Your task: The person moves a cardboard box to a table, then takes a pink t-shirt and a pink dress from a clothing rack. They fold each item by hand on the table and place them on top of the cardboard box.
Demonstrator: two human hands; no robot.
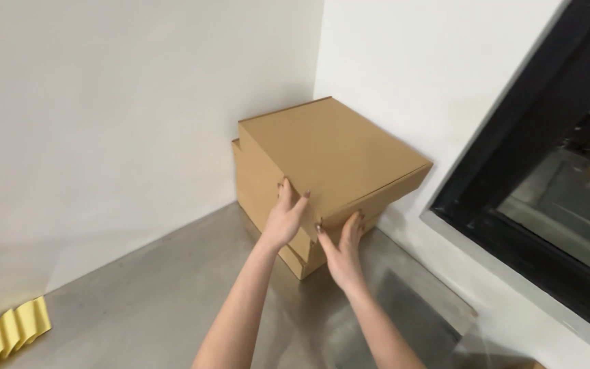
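While both hands press on the near corner of the top box [329,154], the work in hand looks like squaring it onto the stack [268,205] of flat brown boxes beneath, which sits on the grey bench [158,301] tucked into the corner where the two white walls [104,102] meet, at about 12 o'clock from the person. The left hand [285,219] lies open and flat against the box's left side face, fingers spread upward; the right hand [343,249] is likewise open, palm against the front-right face just under the corner, fingers reaching up to the edge. Neither hand grips anything; both only push. The top box sits skewed, its right corner overhanging toward 3 o'clock, near the dark window frame [513,171]. To do this well, I judge the hands should keep even pressure on both faces so the box turns about its far corner rather than sliding off, and should ease it until its edges line up with the boxes below. Pressing low on the faces would risk shifting the lower boxes too. A folded yellow strip [8,331] lies well apart at 8 o'clock.
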